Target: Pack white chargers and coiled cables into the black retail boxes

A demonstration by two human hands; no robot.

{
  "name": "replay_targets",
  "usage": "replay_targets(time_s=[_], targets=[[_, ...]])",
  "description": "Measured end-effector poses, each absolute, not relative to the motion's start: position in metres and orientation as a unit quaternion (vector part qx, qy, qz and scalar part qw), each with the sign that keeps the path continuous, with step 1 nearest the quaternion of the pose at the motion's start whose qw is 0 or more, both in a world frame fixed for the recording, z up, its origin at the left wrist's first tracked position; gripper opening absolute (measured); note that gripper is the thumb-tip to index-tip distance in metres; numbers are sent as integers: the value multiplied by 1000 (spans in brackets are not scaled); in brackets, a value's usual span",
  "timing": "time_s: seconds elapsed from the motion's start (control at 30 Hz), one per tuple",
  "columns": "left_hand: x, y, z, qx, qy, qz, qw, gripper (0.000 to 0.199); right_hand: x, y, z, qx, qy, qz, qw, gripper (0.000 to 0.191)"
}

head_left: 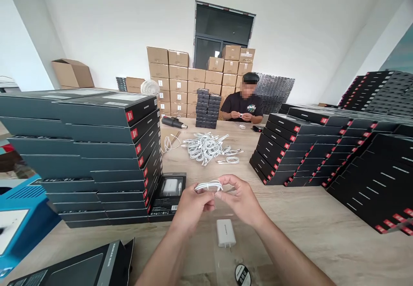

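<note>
A coiled white cable (209, 186) is held between my two hands above the table. My left hand (193, 204) grips its left side, thumb and fingers closed on it. My right hand (237, 198) pinches its right side. Just below them a white charger (226, 233) with its prongs toward me lies on a clear plastic tray (222, 262). A round black-and-white label (242, 275) is at the tray's lower right. Beyond my hands a pile of white cables (206, 147) is heaped on the table, with one coiled cable (229, 160) at its near right.
Black boxes stand in tall stacks at the left (112, 157) and right (290, 148). An open box with a charger (169, 191) sits beside the left stack. A heat gun (174, 122) lies farther back. Across the table a person (243, 105) holds a small white item.
</note>
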State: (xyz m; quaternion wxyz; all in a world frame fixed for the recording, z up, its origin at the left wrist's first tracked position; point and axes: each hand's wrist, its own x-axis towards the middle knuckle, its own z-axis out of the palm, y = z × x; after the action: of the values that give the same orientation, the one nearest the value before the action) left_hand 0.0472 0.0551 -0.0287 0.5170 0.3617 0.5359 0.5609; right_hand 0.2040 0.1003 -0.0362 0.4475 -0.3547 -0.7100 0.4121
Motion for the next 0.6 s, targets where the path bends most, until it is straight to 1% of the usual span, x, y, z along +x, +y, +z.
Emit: replay_targets(time_s=[0.1, 0.17, 0.23, 0.33, 0.43, 0.6], targets=[[46, 51, -28, 352, 484, 546, 586, 31, 207, 103, -41, -370, -710, 412, 434, 27], [46, 50, -29, 355, 447, 532, 625, 27, 207, 104, -44, -396, -704, 387, 445, 29], [47, 49, -30, 364, 428, 523, 641, 22, 207, 105, -46, -404, -697, 367, 465, 29], [48, 50, -31, 372, 439, 518, 633, 18, 208, 105, -44, -380, -682, 400, 480, 27], [48, 51, -30, 375, 451, 515, 625, 20, 214, 106, -38, -353, -685, 441, 460, 28], [48, 49, -29, 395, 456, 512, 612, 18, 225, 109, -34, -353, -695, 456, 430, 32]])
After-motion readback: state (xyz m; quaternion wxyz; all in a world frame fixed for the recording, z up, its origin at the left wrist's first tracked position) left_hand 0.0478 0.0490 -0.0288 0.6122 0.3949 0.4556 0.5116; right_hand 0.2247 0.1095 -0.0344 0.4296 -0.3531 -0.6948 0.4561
